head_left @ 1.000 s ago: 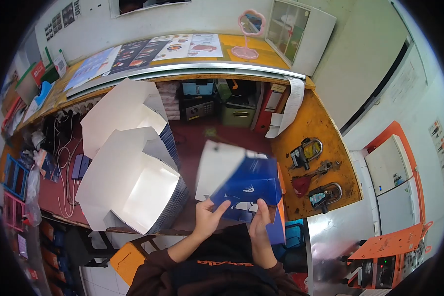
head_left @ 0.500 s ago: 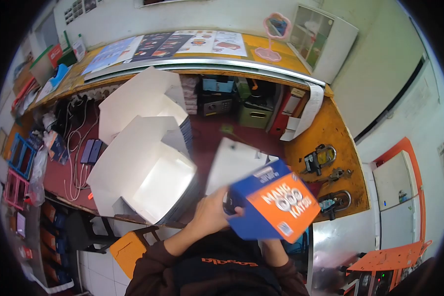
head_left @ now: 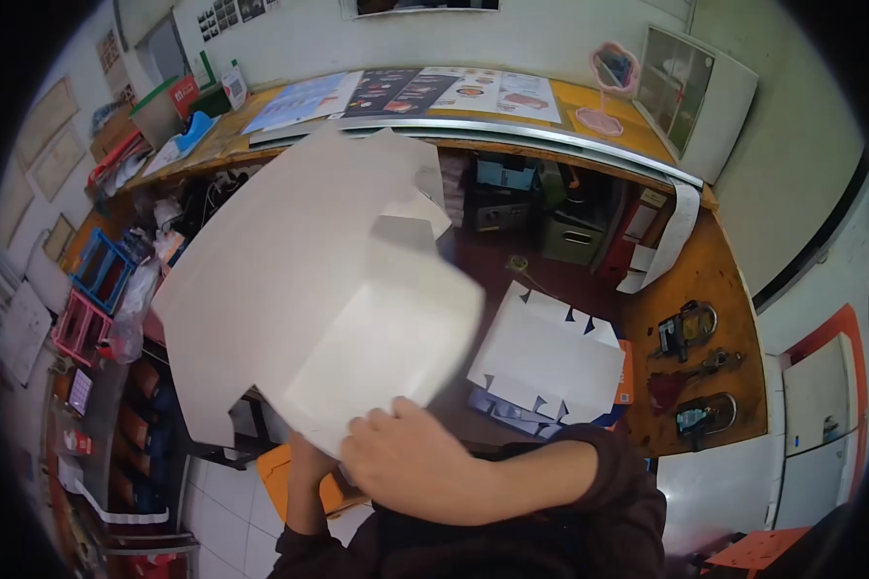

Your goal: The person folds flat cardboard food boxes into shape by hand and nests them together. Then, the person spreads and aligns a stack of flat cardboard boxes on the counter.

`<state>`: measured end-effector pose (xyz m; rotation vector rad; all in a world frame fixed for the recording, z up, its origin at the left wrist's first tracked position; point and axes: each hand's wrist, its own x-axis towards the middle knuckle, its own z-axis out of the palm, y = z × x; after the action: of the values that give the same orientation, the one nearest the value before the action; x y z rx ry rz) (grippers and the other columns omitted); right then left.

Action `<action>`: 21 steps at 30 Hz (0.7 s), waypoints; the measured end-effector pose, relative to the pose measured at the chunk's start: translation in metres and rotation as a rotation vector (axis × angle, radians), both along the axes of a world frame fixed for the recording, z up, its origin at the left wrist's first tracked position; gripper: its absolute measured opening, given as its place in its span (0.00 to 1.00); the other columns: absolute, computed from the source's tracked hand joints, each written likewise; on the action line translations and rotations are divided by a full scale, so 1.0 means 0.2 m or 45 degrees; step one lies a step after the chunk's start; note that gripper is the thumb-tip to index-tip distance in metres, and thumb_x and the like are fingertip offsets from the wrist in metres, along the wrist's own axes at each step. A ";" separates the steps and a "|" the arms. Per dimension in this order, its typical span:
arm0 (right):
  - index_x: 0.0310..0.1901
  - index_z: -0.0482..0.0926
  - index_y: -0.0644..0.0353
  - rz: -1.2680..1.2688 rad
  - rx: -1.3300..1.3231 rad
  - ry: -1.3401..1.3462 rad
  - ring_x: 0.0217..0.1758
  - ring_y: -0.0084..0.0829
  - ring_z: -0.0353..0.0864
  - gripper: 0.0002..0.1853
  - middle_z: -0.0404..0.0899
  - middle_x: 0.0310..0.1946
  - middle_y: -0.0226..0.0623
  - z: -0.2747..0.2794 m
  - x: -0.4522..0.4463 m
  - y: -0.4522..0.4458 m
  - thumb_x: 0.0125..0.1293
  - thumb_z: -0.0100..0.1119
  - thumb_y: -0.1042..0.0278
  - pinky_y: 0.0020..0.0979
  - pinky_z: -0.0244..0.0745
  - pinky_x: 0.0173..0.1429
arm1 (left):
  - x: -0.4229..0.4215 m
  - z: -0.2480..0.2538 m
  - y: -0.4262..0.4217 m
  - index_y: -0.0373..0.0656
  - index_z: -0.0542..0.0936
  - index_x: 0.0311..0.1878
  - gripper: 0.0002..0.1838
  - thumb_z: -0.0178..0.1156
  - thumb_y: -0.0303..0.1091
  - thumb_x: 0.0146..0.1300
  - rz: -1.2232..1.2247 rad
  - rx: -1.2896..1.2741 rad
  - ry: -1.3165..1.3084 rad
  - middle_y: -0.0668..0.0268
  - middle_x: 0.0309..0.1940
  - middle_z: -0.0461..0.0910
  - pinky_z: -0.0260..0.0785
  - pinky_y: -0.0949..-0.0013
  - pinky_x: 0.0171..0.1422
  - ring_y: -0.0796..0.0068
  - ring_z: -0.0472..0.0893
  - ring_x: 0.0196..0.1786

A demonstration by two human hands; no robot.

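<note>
A large open carton (head_left: 377, 338) with a plain white inside and wide flaps fills the middle, tilted up over the counter. My right hand (head_left: 396, 449) is closed over its near edge, fingers curled over the rim. My left hand (head_left: 311, 461) grips the same edge from below, just left of the right hand; its fingertips are partly hidden behind the carton. Right of the carton lies a white-topped cardboard piece (head_left: 550, 352) with notched tabs and blue printed sides. An orange printed panel (head_left: 627, 376) shows beside it.
A wooden counter (head_left: 690, 347) surrounds the work surface, with padlock-like metal items (head_left: 684, 331) on its right. A tape measure (head_left: 518, 263) lies behind. Red binders (head_left: 628, 236) and a green box (head_left: 572, 241) stand under the shelf. A yellow stool (head_left: 280, 482) is below left.
The orange and blue printed box has left my hands. Both hands have moved left and now hold the white carton, which has tilted and looks larger. The view has shifted left.
</note>
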<state>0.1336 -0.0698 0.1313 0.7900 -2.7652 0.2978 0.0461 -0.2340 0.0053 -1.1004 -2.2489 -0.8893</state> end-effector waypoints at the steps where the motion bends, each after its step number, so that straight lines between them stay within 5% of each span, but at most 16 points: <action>1: 0.24 0.72 0.59 0.084 -0.035 -0.011 0.28 0.29 0.73 0.04 0.70 0.22 0.33 -0.02 -0.04 -0.04 0.46 0.54 0.70 0.28 0.63 0.32 | -0.02 -0.04 -0.03 0.42 0.78 0.27 0.09 0.63 0.25 0.38 0.001 -0.014 0.045 0.65 0.24 0.77 0.70 0.72 0.27 0.65 0.77 0.24; 7: 0.23 0.74 0.60 -0.133 -0.184 -0.176 0.27 0.31 0.77 0.04 0.74 0.22 0.36 -0.21 -0.31 -0.07 0.46 0.55 0.70 0.30 0.68 0.30 | -0.07 -0.04 -0.04 0.43 0.76 0.21 0.09 0.61 0.23 0.31 -0.120 -0.029 0.214 0.67 0.20 0.74 0.66 0.71 0.22 0.68 0.75 0.20; 14: 0.23 0.75 0.61 -0.234 -0.065 -0.110 0.26 0.35 0.78 0.05 0.76 0.22 0.39 -0.31 -0.29 -0.11 0.45 0.57 0.69 0.31 0.72 0.29 | -0.10 -0.03 -0.05 0.41 0.73 0.18 0.07 0.59 0.22 0.31 -0.189 -0.066 0.167 0.68 0.18 0.72 0.64 0.71 0.20 0.70 0.73 0.18; 19: 0.24 0.78 0.60 -0.049 0.162 -0.441 0.30 0.34 0.80 0.05 0.76 0.20 0.37 -0.23 -0.37 -0.09 0.45 0.56 0.70 0.32 0.74 0.29 | -0.11 -0.06 -0.04 0.41 0.73 0.19 0.08 0.60 0.23 0.31 -0.247 -0.055 0.221 0.67 0.17 0.71 0.63 0.70 0.19 0.69 0.72 0.17; 21: 0.24 0.78 0.60 -0.171 0.011 -0.392 0.30 0.34 0.81 0.05 0.77 0.21 0.38 -0.24 -0.43 -0.14 0.44 0.57 0.70 0.31 0.75 0.29 | -0.09 -0.06 -0.04 0.42 0.74 0.21 0.08 0.61 0.24 0.32 -0.243 -0.094 0.223 0.66 0.18 0.72 0.65 0.69 0.21 0.67 0.73 0.19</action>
<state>0.0473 -0.0973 0.0826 0.5989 -3.0906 0.4129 0.0277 -0.2425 -0.0066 -1.3892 -2.0734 -0.7549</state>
